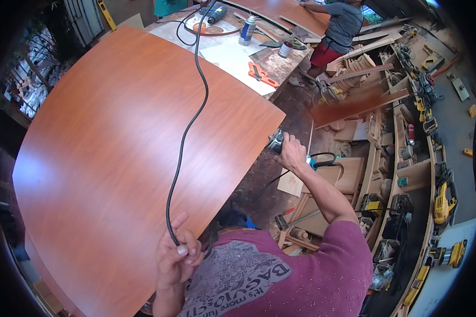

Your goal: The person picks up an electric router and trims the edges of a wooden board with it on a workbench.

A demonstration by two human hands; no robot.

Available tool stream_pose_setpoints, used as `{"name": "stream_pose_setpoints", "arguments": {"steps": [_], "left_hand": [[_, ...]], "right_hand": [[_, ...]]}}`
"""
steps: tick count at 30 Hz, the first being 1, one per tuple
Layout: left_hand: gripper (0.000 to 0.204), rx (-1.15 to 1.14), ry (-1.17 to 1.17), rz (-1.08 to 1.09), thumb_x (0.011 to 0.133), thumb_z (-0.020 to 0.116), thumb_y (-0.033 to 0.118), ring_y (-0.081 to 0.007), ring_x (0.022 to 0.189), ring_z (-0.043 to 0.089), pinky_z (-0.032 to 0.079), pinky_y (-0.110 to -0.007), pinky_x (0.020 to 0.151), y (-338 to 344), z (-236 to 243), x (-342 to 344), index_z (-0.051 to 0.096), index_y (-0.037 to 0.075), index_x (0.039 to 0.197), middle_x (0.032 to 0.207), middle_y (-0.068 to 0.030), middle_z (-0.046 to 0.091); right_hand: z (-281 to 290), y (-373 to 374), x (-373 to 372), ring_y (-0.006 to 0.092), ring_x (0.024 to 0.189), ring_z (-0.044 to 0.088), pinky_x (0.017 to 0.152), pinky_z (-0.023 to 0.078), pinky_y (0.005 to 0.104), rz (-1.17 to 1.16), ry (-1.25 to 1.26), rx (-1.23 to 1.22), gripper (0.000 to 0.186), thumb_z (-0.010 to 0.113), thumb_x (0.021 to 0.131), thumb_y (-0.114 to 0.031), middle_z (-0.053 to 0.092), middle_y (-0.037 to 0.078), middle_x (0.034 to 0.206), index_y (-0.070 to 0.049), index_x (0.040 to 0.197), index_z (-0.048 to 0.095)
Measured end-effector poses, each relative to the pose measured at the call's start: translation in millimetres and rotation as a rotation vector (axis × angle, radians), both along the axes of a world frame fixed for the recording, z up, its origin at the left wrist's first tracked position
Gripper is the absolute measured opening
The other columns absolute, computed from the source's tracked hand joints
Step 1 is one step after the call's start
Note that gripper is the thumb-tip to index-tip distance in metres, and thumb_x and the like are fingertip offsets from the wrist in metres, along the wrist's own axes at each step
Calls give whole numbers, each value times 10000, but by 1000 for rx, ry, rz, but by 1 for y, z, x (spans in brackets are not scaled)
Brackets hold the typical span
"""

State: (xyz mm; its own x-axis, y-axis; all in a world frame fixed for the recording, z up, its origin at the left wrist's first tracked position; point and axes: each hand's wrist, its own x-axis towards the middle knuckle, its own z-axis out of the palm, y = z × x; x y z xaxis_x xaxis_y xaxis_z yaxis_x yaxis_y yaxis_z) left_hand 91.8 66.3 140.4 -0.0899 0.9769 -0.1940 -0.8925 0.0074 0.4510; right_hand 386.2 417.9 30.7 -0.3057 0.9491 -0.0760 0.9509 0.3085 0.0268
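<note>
Board: brown, glossy, widest item. Left hand, at board's near edge: fingers closed round cord, black, which passes above board. Table, beyond board: holds can. Power tool, at board's right edge: gripped by right hand. Shelves, right of board: wooden, stocked.
</note>
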Motion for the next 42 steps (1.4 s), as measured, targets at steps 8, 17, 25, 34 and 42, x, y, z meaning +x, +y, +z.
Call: {"name": "stream_pose_setpoints", "arguments": {"steps": [8, 17, 25, 34, 42], "left_hand": [[752, 21, -9, -4, 931, 641, 76, -134, 580, 434, 372, -279, 522, -17, -1, -5, 283, 4, 1588, 815, -121, 542], [750, 37, -6, -26, 942, 621, 77, -126, 586, 433, 375, -272, 527, -37, 0, -18, 262, 1, 1596, 818, -118, 536], [739, 34, 43, -51, 932, 617, 89, -123, 577, 432, 357, -263, 506, -60, 1, -35, 295, 18, 1594, 814, -104, 539], [745, 50, 52, -72, 934, 604, 81, -132, 570, 431, 367, -274, 509, -92, 0, -51, 270, -7, 1594, 805, -116, 538], [736, 95, 127, -122, 946, 629, 129, -111, 573, 429, 349, -238, 479, -113, 2, -66, 309, -4, 1596, 825, -72, 543]], "right_hand": [[-2, -17, -8, 417, 1086, 659, 859, 590, 524, 7, 14, 22, 868, 900, 679, -317, 622, 214, 1166, -16, 1357, 449], [-2, -40, -18, 403, 1074, 667, 839, 599, 506, 12, -21, 40, 847, 914, 684, -361, 623, 204, 1152, -28, 1315, 458], [0, -67, -30, 398, 1065, 672, 842, 603, 483, 21, -37, 75, 844, 930, 691, -414, 626, 205, 1148, -23, 1276, 463], [-7, -95, -36, 402, 1108, 657, 878, 583, 515, -7, -2, 67, 848, 899, 713, -387, 624, 214, 1188, -10, 1338, 467], [-4, -129, -42, 412, 1094, 663, 859, 600, 479, 31, 14, 55, 794, 897, 724, -314, 625, 232, 1172, 27, 1300, 471]]}}
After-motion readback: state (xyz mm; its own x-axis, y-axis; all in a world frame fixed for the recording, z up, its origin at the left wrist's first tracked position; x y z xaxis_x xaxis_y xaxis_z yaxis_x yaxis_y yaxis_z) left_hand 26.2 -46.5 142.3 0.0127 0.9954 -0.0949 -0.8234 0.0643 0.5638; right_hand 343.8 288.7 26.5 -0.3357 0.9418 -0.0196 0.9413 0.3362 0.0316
